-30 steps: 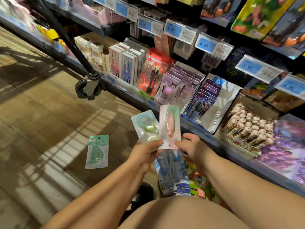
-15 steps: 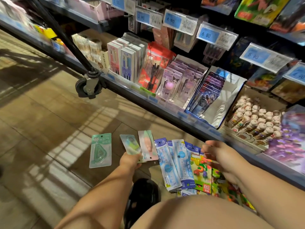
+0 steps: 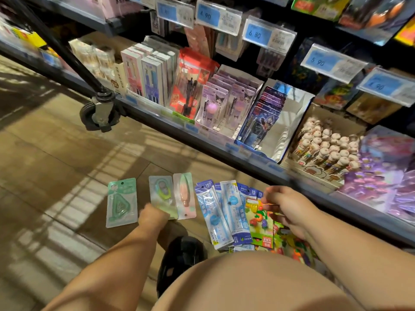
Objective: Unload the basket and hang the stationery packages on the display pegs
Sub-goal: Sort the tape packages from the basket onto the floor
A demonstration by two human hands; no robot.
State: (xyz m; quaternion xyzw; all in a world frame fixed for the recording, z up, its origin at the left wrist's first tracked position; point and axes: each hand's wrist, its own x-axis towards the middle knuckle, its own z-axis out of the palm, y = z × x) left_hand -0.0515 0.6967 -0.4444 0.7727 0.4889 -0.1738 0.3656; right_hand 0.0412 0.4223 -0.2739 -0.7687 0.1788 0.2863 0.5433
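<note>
Several stationery packages lie in a row on the tiled floor. From left to right they are a green triangular tape package point(image 3: 122, 203), a green-yellow package point(image 3: 162, 194), a pink package point(image 3: 184, 195), blue ruler packs point(image 3: 221, 212) and colourful fruit-print packs point(image 3: 259, 223). My left hand point(image 3: 152, 217) is curled at the lower edge of the green-yellow package and pinches it against the floor. Above the fruit-print packs my right hand point(image 3: 289, 207) hovers with loosely curled fingers and holds nothing. No basket is in view.
The bottom shelf point(image 3: 202, 142) runs diagonally behind the packages, with boxed pens, purple carded pens and a tray of small figures. Price tags point(image 3: 267, 34) hang above it. A cart wheel point(image 3: 98, 113) stands at the left. My black shoe point(image 3: 179, 259) and knee are in front.
My left hand has lowered the green-yellow and pink packages from chest height to the floor beside the green one. My right hand let go of them and dropped toward the fruit-print packs.
</note>
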